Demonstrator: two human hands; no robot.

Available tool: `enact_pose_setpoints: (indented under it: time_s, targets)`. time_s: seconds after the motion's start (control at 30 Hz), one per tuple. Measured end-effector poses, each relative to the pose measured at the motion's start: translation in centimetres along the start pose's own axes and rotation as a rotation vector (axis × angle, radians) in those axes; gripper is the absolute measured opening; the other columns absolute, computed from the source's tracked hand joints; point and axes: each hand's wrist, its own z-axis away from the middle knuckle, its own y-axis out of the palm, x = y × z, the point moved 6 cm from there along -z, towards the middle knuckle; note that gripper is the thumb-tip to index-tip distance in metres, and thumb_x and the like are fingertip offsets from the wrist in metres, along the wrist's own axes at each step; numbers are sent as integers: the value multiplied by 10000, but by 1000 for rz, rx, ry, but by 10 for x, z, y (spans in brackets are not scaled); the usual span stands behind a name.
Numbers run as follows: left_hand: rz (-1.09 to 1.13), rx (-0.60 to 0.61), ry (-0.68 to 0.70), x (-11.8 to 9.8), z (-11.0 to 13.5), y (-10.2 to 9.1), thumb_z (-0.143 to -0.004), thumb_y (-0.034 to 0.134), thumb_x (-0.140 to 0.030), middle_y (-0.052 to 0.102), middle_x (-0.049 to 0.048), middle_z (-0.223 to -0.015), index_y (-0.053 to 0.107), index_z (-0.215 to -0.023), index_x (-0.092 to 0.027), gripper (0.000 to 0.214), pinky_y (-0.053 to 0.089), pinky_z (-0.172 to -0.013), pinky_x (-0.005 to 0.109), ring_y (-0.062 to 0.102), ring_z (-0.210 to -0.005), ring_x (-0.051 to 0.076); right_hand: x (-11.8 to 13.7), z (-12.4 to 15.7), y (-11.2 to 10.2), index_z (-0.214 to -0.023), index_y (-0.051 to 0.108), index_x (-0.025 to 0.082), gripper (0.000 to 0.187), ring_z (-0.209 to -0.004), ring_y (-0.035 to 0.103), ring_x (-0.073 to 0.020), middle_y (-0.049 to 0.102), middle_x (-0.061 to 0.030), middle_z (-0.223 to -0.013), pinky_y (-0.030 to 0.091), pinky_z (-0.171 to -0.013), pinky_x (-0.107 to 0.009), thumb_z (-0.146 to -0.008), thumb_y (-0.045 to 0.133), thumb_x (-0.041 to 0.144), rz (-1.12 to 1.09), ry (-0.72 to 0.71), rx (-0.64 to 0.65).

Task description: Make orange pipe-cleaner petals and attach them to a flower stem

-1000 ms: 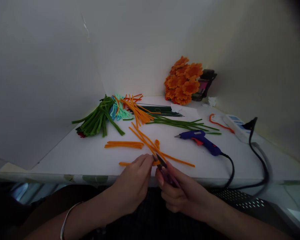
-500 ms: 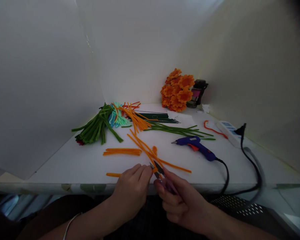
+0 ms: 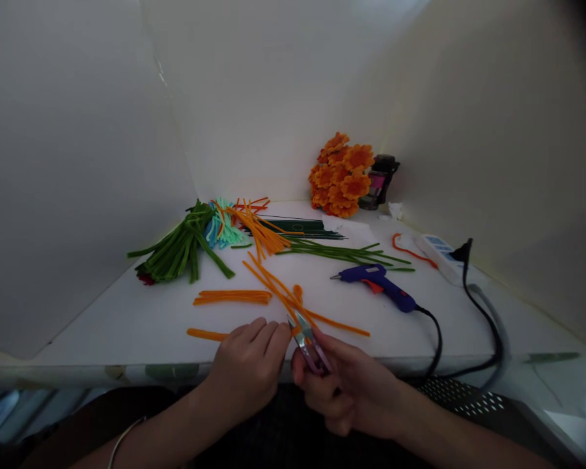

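My left hand is closed on an orange pipe cleaner, whose long end sticks out to the left over the table's front edge area. A short orange end shows on the other side of the fist, between the blades. In my right hand are small thread snips with pinkish handles, their blades parted and pointing up and left, close to my left fingertips. Just beyond the blades lie loose crossed orange pipe cleaners and a small orange looped piece. A short row of orange pipe cleaners lies above my left hand.
A blue glue gun lies to the right, corded near a white power strip. Green pipe cleaners are bundled at left. Thin green stems and dark wires lie behind. Orange flowers stand at the back.
The snips have turned and their blades look wider apart. More of the held pipe cleaner shows left of my left hand. The whole view has shifted slightly.
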Motion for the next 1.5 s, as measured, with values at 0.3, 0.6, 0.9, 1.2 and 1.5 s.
enact_pose_setpoints:
  time_s: [0.3,0.6,0.9,1.2,1.5]
  targets:
    - [2,9,10,-3,-1,-1,-882,342,-71,563,0,-552,483,-774,-174,205,401,-489,263,553,-508,158,-5,0,5,-884,576,163,354,-375,173,-40,305,101,-500,146,-329,-144,-855,545,514,-188,-20,90]
    - [-20,-119,53,-7,3,-2,-909,308,-95,665,40,-632,528,-846,-137,233,473,-519,274,619,-564,165,-8,0,6,-956,586,145,360,-310,110,-46,352,127,-395,126,-277,-152,-871,535,491,-243,-82,178]
    - [-11,-147,53,-10,3,-11,-898,290,-87,657,52,-622,536,-862,-130,253,469,-516,265,609,-551,159,-17,-3,14,-702,463,181,376,-291,111,-36,338,133,-374,160,-286,-148,-839,567,516,-201,-88,171]
    - [55,-142,51,-12,0,-14,-880,301,-80,636,46,-599,532,-872,-111,234,438,-466,282,585,-517,166,-27,-8,13,-619,365,192,440,-237,69,-9,273,146,-330,115,-249,-128,-845,557,517,-227,-275,176]
    - [33,-60,96,-3,0,-4,-869,299,-82,598,30,-593,524,-847,-139,233,418,-473,280,571,-528,167,-30,-5,-5,-616,317,196,497,-256,46,-7,262,154,-325,102,-263,-119,-760,652,534,-225,-238,20]
